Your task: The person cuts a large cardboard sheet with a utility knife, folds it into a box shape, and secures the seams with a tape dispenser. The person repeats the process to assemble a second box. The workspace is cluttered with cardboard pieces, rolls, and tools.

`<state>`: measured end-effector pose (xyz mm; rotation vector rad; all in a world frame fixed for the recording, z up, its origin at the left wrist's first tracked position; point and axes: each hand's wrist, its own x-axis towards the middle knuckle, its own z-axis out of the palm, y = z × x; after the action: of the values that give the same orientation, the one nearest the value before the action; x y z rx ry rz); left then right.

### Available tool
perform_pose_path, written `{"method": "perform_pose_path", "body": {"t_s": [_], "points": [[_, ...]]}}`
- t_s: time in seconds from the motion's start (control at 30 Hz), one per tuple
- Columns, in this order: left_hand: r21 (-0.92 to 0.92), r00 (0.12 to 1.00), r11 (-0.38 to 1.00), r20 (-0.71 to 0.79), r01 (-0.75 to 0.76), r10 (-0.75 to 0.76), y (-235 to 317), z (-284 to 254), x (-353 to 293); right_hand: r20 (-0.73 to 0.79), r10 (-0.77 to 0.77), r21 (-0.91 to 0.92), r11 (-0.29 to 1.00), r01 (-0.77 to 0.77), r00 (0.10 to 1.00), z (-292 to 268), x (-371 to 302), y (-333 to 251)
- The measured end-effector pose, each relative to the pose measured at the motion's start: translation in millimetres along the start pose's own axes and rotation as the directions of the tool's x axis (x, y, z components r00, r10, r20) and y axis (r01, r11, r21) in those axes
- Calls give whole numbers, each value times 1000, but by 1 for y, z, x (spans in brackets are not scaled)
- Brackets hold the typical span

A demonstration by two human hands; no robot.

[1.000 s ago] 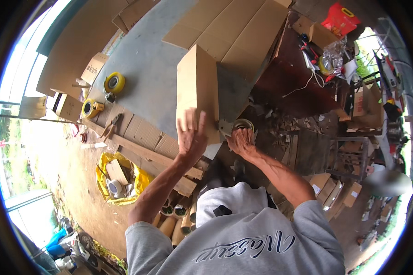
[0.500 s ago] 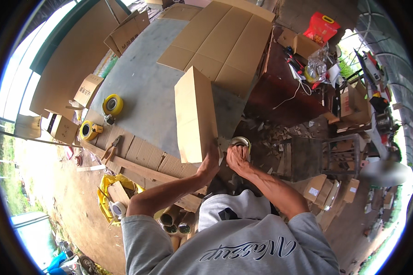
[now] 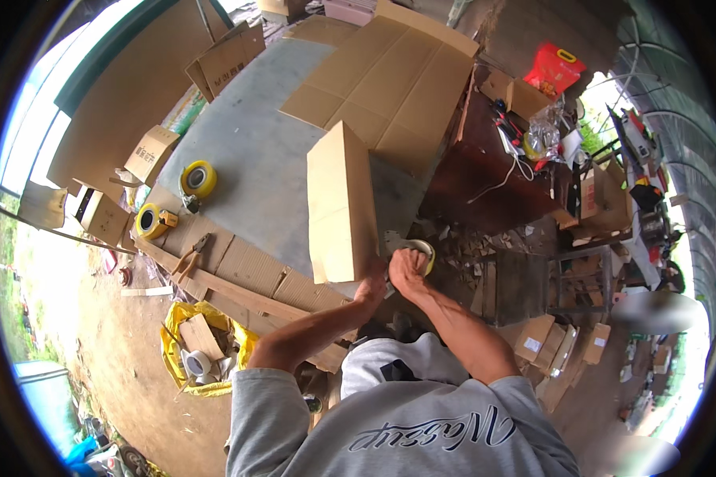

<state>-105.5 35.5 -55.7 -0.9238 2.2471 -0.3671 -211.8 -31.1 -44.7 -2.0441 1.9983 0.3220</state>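
- the person's right hand [image 3: 408, 269] has its fingers curled in, pressed together around a tape dispenser [image 3: 429, 253], whose pale roll shows past the knuckles.
- the left hand [image 3: 370, 284] is at the near end of a long cardboard box [image 3: 340, 203]; its fingers are mostly hidden there, so whether they are spread or pressed together cannot be made out.
- the two hands are just beside each other, the dispenser to the right of the box.
- the box rests on the grey tabletop [image 3: 250, 151], its near end by the table's edge.
- beyond the box, a creased cardboard sheet [image 3: 390, 75] lies flat.
- on the table's left side are a yellow tape roll [image 3: 200, 180], a second tape roll [image 3: 148, 222] and pliers [image 3: 200, 245].
- a yellow sack [image 3: 171, 350] sits on the floor at left.
- a dark red cabinet [image 3: 477, 159] stands at right.
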Motion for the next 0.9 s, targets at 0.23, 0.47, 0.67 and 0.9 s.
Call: {"method": "perform_pose_path", "body": {"t_s": [0.23, 0.47, 0.67, 0.9], "points": [[-546, 710, 835, -562, 66, -423, 0, 14, 34, -97, 123, 274, 957, -92, 988, -48, -2, 51], [-869, 492, -487, 387, -90, -780, 70, 34, -45, -162, 99, 576, 817, 13, 982, 3, -49, 154], [534, 671, -616, 741, -578, 13, 30, 157, -30, -14, 54, 695, 718, -29, 998, -14, -47, 145], [544, 565, -153, 806, -825, -178, -33, 150, -7, -41, -329, 787, 571, 233, 944, -67, 3, 133]]}}
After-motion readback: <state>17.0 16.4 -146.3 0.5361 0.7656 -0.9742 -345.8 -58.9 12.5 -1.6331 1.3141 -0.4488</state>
